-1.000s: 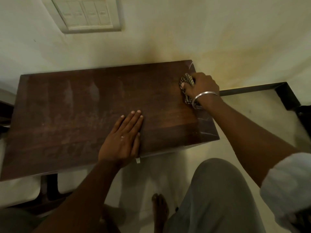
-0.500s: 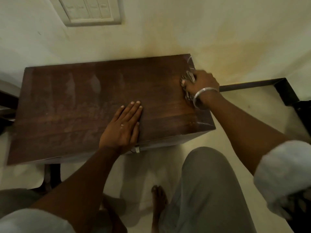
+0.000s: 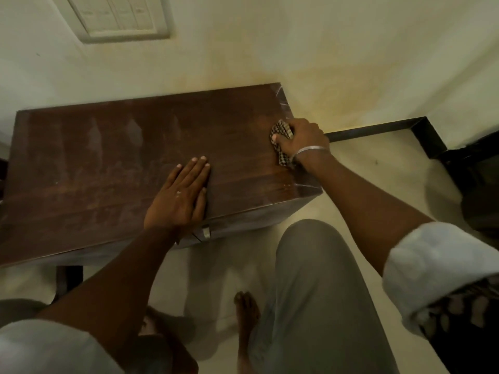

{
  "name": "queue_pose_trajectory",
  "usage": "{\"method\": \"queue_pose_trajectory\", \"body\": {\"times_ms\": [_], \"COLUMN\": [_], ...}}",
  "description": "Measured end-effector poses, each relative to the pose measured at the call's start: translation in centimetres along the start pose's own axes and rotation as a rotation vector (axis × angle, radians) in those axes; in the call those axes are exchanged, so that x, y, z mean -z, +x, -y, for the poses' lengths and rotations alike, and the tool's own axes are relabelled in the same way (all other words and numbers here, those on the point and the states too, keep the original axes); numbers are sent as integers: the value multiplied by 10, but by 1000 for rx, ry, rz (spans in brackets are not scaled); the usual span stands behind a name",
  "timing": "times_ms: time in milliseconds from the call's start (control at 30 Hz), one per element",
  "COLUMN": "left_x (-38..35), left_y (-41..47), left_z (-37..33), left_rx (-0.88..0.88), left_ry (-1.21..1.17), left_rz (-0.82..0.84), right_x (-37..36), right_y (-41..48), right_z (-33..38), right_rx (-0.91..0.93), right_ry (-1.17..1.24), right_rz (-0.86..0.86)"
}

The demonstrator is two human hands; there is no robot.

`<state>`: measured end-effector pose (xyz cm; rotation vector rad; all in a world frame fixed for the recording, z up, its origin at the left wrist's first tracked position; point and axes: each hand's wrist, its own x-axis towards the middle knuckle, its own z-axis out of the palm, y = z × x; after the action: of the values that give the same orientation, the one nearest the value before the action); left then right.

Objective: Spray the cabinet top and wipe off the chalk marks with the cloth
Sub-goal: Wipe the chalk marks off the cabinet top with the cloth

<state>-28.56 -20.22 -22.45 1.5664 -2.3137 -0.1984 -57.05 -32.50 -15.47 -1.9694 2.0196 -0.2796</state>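
Brown-checked cloth (image 3: 280,130), balled up in the right hand (image 3: 302,137), barely slid down the right edge of the cabinet top (image 3: 108,163), left hand (image 3: 178,195) still flat mid-top, so corner chalk marks (image 3: 306,186) remain.

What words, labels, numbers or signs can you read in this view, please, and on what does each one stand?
There is no text that can be read.
Switch panel on the wall: no readable markings; anything on it is too blurred to tell.
Chalk marks on the cabinet top: loose strokes and smears, not letters.
Checked cloth gripped by the right hand: a woven pattern only.
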Motion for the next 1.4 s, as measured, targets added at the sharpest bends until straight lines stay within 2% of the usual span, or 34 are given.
{"method": "queue_pose_trajectory", "body": {"times_ms": [200,400,600,800,1000,1133,1400], "left_x": [0,2,4,6,-4,-8,-10], "left_y": [0,0,0,4,12,22,21], "left_z": [-2,-3,-2,-12,-30,-31,-31], "left_rx": [4,7,18,55,36,-36,-26], "left_ry": [4,4,16,48,111,133,77], "left_rz": [4,30,60,79,113,110,60], "right_x": [0,4,12,12,8,9,10], "right_y": [-52,-44,-87,-77,-104,-79,-6], "right_z": [-25,-14,-44,-37,-58,-50,-35], "right_rx": [56,19,75,9,4,-25,-13], "right_ry": [8,12,43,36,-16,-53,-69], "right_rz": [56,6,150,12,19,-33,-29]}}
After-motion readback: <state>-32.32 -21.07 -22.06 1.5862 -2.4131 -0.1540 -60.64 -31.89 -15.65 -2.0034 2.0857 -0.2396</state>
